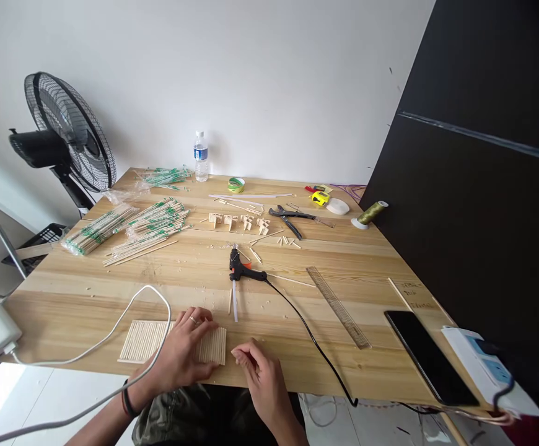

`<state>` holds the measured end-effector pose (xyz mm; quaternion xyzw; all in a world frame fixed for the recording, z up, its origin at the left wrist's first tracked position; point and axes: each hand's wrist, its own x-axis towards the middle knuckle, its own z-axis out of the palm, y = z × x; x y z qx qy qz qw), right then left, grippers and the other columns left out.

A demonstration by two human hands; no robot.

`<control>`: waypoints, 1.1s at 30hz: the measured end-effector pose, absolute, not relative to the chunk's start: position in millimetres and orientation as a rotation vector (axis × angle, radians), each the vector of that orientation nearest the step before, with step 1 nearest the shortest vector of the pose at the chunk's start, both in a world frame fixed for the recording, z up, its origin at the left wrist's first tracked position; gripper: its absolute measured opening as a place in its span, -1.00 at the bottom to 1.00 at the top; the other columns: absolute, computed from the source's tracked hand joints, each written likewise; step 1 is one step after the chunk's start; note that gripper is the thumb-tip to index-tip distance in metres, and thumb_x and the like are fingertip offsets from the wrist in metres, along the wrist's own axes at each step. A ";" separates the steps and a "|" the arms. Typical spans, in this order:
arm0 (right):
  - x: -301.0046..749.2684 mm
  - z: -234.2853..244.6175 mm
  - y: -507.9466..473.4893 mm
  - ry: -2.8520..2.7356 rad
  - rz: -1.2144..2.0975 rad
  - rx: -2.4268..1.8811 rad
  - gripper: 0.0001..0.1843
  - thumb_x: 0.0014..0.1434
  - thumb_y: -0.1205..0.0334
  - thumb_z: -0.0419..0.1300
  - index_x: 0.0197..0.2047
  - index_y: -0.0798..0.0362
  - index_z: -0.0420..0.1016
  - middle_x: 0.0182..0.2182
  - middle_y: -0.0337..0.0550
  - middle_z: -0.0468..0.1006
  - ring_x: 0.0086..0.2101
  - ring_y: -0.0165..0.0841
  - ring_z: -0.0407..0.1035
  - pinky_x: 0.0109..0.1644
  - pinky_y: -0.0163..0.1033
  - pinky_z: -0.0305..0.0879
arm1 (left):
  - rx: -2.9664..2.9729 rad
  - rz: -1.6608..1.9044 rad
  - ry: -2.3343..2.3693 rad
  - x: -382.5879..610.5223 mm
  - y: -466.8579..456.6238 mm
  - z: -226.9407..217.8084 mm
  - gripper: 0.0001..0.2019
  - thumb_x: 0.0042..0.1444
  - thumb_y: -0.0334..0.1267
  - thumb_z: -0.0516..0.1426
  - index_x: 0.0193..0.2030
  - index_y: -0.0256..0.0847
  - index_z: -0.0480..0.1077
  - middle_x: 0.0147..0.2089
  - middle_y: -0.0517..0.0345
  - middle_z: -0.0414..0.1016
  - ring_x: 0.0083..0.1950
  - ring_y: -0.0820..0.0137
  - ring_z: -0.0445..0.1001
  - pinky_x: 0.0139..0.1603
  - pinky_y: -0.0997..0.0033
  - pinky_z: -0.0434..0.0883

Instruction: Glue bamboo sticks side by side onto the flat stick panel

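A flat panel of wooden sticks laid side by side (144, 339) lies at the table's front edge. My left hand (190, 341) spans it, fingers on its far edge and thumb on its near edge, gripping it. Just right of the panel, apart from it, my right hand (260, 368) is closed in a pinch; anything between its fingertips is too small to make out. Beyond the hands rests a black hot glue gun (239, 267) with a white glue stick (235, 302) sticking out of its back.
A white cable (170, 310) arches over my left forearm. Bundled sticks (151, 226), small stick assemblies (230, 220), pliers (292, 217) and a water bottle (201, 158) stand farther back. Rightward lie a clear ruler (337, 305), a phone (430, 356) and a power strip (487, 365).
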<state>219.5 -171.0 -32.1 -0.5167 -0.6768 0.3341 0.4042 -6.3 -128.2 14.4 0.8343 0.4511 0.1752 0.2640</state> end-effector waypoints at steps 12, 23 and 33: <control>230.9 -11.1 -165.2 -1.766 1.082 -1.375 -0.48 0.08 0.54 0.41 0.09 -0.03 0.59 -0.19 -0.21 0.53 -0.32 -0.34 0.47 -0.18 -0.24 0.54 | 2.258 0.367 1.172 1.7 -136.0 10.6 -0.40 0.13 -0.27 0.40 0.30 -0.11 0.37 0.20 -0.09 0.45 0.19 -0.02 0.40 0.24 -0.19 0.39; 230.0 -11.0 -164.5 -1.791 1.154 -1.449 -0.41 0.04 0.60 0.40 0.10 -0.05 0.55 -0.13 -0.19 0.51 -0.32 -0.34 0.46 -0.13 -0.16 0.59 | 2.217 0.271 1.239 8.1 -133.9 16.4 -0.63 0.19 -0.33 0.27 0.14 -0.10 0.43 0.18 -0.07 0.46 0.14 -0.02 0.39 0.15 -0.18 0.41; 234.7 -15.9 -168.2 -1.817 1.195 -1.433 -0.41 0.14 0.56 0.41 0.18 -0.08 0.52 -0.06 -0.12 0.56 -0.20 -0.24 0.54 0.05 -0.04 0.62 | 2.182 -0.003 1.385 33.8 -113.5 31.6 -0.55 -0.07 -0.46 0.33 -0.03 -0.12 0.37 0.12 -0.02 0.39 0.07 0.01 0.34 0.08 -0.06 0.36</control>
